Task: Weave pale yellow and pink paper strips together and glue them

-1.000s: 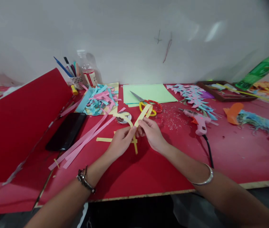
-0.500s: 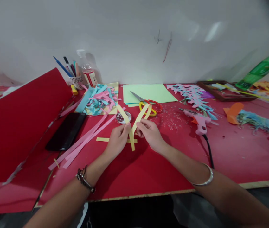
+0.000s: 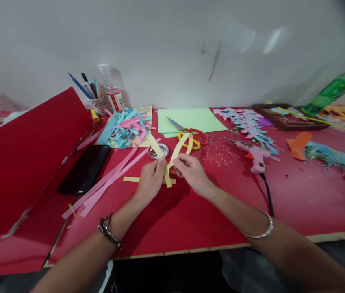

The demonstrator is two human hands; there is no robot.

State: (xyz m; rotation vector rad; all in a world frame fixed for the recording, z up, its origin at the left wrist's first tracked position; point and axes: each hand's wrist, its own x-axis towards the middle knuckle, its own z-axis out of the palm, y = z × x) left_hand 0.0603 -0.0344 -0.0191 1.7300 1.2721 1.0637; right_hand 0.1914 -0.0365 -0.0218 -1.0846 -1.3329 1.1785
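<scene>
Above the red table, my left hand [image 3: 151, 178] and my right hand [image 3: 192, 171] pinch yellow paper strips [image 3: 176, 149] between thumb and fingers. The strips cross between the hands, with a loop rising by the right hand and a short end hanging below. Whether they are one folded strip or two, I cannot tell. Under the hands lies another yellow strip [image 3: 131, 179], partly hidden. Just beyond are scissors [image 3: 190, 136] with red and yellow handles, and a small round dish [image 3: 163, 149] with dark bits in it. Long pink paper strips [image 3: 108, 181] lie left of my left hand.
A black phone [image 3: 84, 170] and a standing red board [image 3: 32, 158] are at the left. Paper scraps [image 3: 128, 128] and green sheets [image 3: 187, 116] lie behind. To the right are a pink glue gun [image 3: 256, 156] with its cord, folded-paper chains [image 3: 245, 122] and a green bottle [image 3: 333, 89].
The yellow loop on the right has become rounder, and the hanging end is shorter and higher. My hands have shifted only slightly.
</scene>
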